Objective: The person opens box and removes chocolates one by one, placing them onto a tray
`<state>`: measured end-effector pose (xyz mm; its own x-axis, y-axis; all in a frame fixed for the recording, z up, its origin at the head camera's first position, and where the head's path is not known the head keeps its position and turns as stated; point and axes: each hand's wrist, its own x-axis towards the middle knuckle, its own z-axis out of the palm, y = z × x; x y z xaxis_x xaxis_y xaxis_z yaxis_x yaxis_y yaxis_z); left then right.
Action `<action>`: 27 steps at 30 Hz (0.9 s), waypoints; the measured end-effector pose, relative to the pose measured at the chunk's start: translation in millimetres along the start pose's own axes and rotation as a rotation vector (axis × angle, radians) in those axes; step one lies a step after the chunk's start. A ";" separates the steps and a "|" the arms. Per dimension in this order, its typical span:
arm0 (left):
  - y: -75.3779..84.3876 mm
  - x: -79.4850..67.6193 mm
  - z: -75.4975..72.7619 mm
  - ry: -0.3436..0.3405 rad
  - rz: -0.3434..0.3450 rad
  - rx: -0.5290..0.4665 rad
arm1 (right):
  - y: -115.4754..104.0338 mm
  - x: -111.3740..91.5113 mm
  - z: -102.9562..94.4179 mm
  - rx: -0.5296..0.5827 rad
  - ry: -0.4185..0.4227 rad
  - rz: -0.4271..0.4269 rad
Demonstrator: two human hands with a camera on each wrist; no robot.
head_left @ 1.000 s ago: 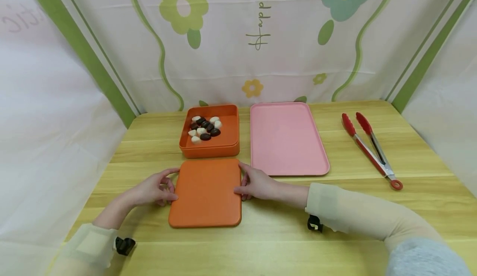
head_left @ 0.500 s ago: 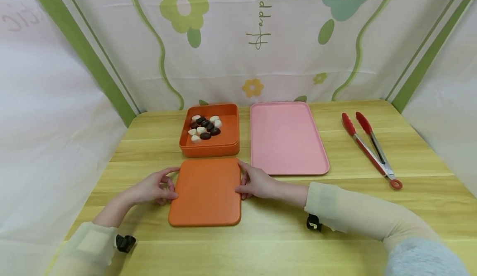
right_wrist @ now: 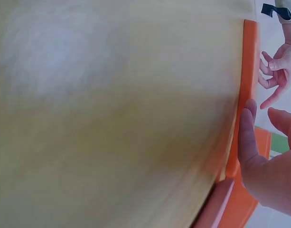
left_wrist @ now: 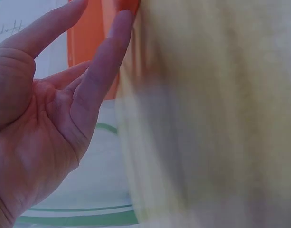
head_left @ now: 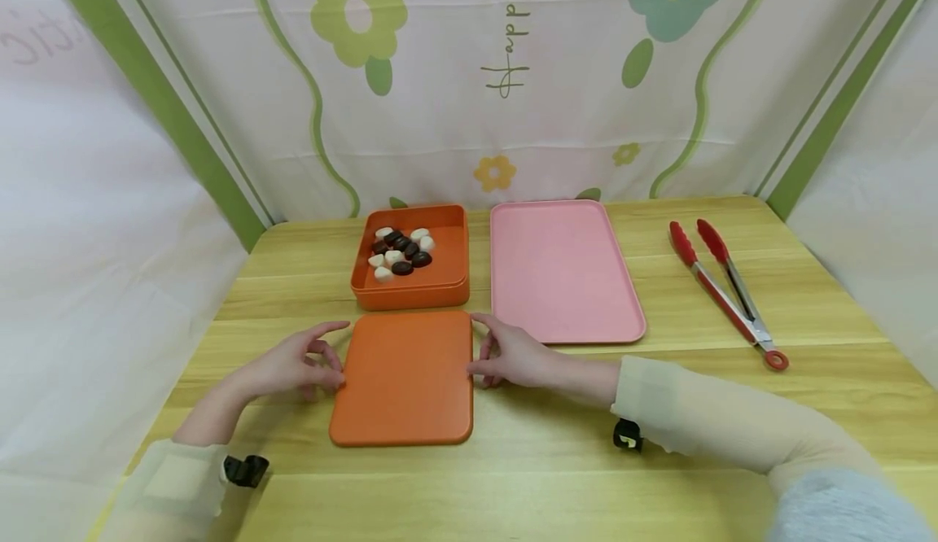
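A flat orange lid (head_left: 403,379) lies on the table in front of the open orange box (head_left: 414,296). Black and white pebble-like pieces (head_left: 401,255) sit in the box. By the lid's left edge is my left hand (head_left: 293,365), its fingers spread and loosely bent, holding nothing; whether the thumb touches the edge is hard to tell. On the opposite side my right hand (head_left: 516,355) has its thumb and index finger at the right edge, not curled round it. In the right wrist view a fingertip appears against the lid's side (right_wrist: 248,61).
A pink tray (head_left: 564,273) stands right of the box, close to my right hand. Farther right lie red-tipped tongs (head_left: 733,298), spread apart. A printed cloth (head_left: 440,119) hangs behind the wooden table (head_left: 513,485).
My left hand has drawn back slightly left from the lid, its index finger coming off the corner. My right hand has eased a little to the right. The lid stays in place.
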<state>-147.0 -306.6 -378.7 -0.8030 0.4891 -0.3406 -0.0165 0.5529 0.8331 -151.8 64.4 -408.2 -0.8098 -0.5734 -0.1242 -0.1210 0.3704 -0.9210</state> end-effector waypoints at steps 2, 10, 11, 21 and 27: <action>2.3 0.5 -3.1 0.010 0.018 0.002 | -1.9 -2.6 -4.0 0.004 -0.002 0.000; 12.0 13.4 -21.5 0.154 0.087 0.073 | -8.5 -13.8 -22.5 0.030 0.015 -0.043; 13.7 16.3 -23.8 0.178 0.093 0.091 | -9.0 -15.7 -25.0 0.042 0.020 -0.041; 20.6 55.8 -38.2 0.292 0.096 0.119 | -6.6 -31.9 -55.3 0.033 0.095 -0.036; 11.6 73.5 -40.5 0.285 0.073 0.062 | 4.1 -36.8 -74.8 -0.052 0.147 -0.060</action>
<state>-230.2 -291.6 -376.4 -0.9358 0.3249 -0.1370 0.0769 0.5674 0.8199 -165.5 141.6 -379.8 -0.8749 -0.4842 -0.0109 -0.1981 0.3785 -0.9042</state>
